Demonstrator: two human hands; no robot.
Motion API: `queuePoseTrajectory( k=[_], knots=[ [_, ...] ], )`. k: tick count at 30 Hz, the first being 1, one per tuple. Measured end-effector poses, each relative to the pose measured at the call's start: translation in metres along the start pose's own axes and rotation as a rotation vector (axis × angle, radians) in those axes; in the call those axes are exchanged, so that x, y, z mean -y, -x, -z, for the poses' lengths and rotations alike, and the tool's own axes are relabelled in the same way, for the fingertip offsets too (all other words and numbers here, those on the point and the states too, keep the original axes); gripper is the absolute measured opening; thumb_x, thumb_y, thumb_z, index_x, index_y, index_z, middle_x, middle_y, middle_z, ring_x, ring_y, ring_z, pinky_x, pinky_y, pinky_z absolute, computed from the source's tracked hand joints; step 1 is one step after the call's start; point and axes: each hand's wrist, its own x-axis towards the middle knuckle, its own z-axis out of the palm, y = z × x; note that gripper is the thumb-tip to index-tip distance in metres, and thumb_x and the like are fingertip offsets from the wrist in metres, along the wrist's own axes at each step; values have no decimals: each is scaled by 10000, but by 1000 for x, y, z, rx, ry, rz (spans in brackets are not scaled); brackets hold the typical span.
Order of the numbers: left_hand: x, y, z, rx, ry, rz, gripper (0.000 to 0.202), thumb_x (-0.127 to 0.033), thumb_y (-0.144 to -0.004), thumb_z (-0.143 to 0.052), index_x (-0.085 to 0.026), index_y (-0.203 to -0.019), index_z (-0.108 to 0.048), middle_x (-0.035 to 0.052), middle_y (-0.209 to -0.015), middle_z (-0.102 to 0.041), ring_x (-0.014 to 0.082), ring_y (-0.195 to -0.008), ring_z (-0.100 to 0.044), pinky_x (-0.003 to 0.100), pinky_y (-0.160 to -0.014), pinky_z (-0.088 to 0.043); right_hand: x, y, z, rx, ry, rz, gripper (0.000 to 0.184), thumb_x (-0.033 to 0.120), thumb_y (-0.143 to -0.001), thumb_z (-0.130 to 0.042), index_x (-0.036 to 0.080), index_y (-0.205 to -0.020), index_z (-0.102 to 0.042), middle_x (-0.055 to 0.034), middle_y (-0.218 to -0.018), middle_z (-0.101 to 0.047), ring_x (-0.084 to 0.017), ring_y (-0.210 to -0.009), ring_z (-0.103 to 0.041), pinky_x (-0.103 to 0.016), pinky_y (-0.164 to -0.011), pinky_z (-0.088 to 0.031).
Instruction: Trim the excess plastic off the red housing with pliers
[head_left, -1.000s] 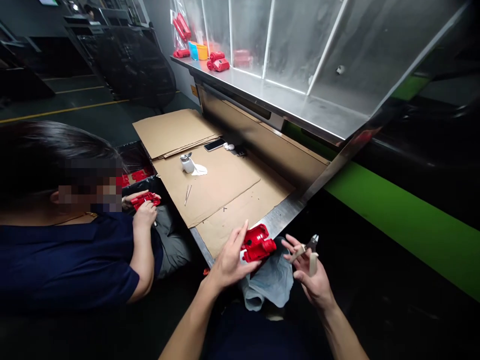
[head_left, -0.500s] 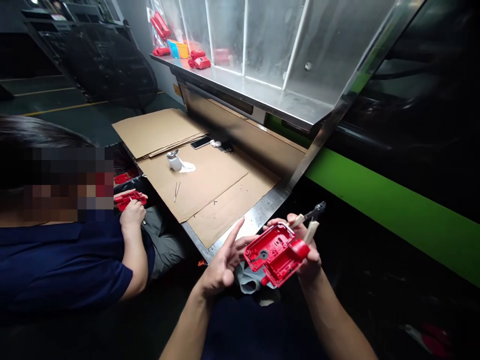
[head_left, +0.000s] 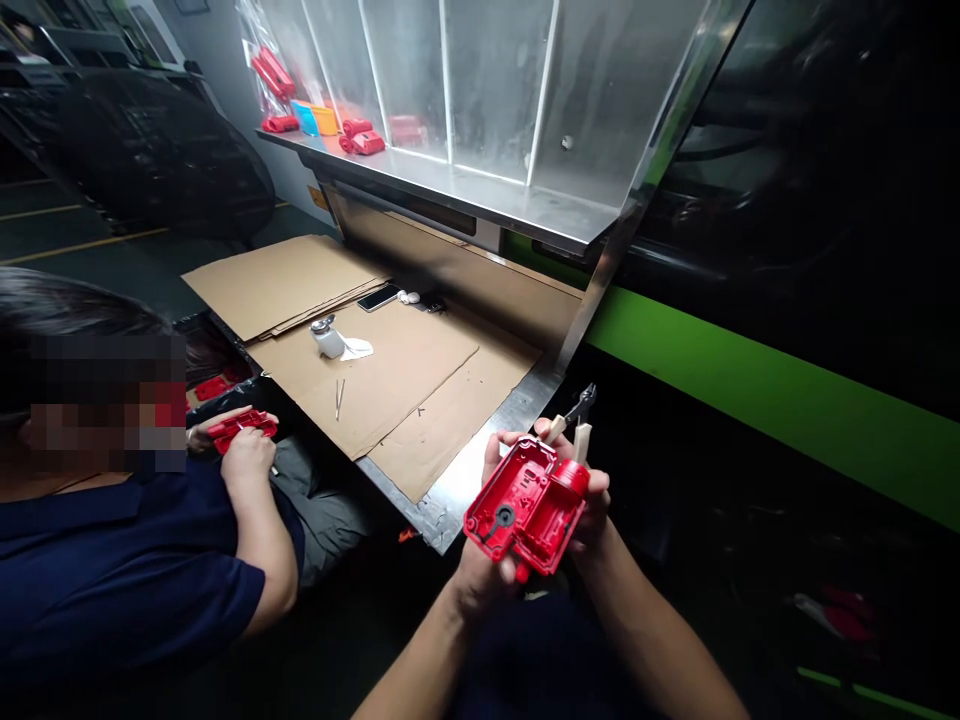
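A red plastic housing half [head_left: 534, 478], open side up, lies across both my hands over the table's near corner. My left hand [head_left: 478, 578] is closed around its left and lower edge, with the fingers partly hidden beneath. On the other side my right hand [head_left: 597, 508] grips the housing by its round end. Cutting pliers [head_left: 582, 404] with cream handles are also in my right hand, their dark jaws pointing up and away. A dark round spot [head_left: 504, 516] shows inside the housing.
Cardboard [head_left: 412, 385] covers the metal table [head_left: 491, 470], with tweezers [head_left: 340, 398], a dispenser bottle [head_left: 325, 338] and a phone [head_left: 379, 298] on it. At left, a co-worker [head_left: 135, 540] holds another red part [head_left: 244, 428]. Red parts [head_left: 361, 137] stand on the shelf above.
My left hand, with fingers spread before, has closed on the housing's left side. The housing has turned somewhat and shifted left in view. The whole view has swung slightly right.
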Motion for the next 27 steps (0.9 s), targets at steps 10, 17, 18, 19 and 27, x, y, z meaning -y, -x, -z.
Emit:
queuePoseTrajectory(
  k=[10,17,18,19,27],
  knots=[
    [8,11,10,182,133,-65,825,-678,-738,-771,-239,-1400,-551,170,-1324,-586,349,-1197,-579,377,-840,-558,11,-3,12,-36,362,87,864,685,-428,-919,300,-1056,-468,-101,-1197,-640,-332,-1159,-603,-573,-1018,-471],
    [-3,17,9,249,157,69,978,-757,-699,-744,-177,-1444,-491,217,-1452,-487,433,-1247,-544,460,-866,-545,23,0,32,169,489,151,753,628,-529,-919,322,-1097,-530,-71,-1220,-676,-312,-1387,-470,-598,-1165,-346],
    [-4,17,8,261,164,76,924,-741,-712,-743,-189,-1419,-525,194,-1461,-487,428,-1256,-542,456,-867,-540,24,0,33,192,502,163,746,614,-543,-920,310,-1106,-536,-78,-1225,-676,-321,-1382,-478,-603,-1167,-341],
    [-4,17,6,263,168,79,868,-726,-723,-741,-206,-1394,-558,164,-1463,-494,423,-1267,-537,455,-868,-534,25,0,33,213,510,171,741,599,-552,-923,295,-1111,-543,-84,-1223,-679,-328,-1378,-484,-603,-1181,-317],
    [0,14,12,112,140,-47,938,-762,-634,-783,-214,-1365,-572,168,-1438,-517,455,-1328,-478,519,-992,-495,29,5,26,39,509,178,776,633,-663,-855,249,-1267,-553,-114,-1373,-521,-310,-1286,-542,-492,-1123,-428]
  ],
)
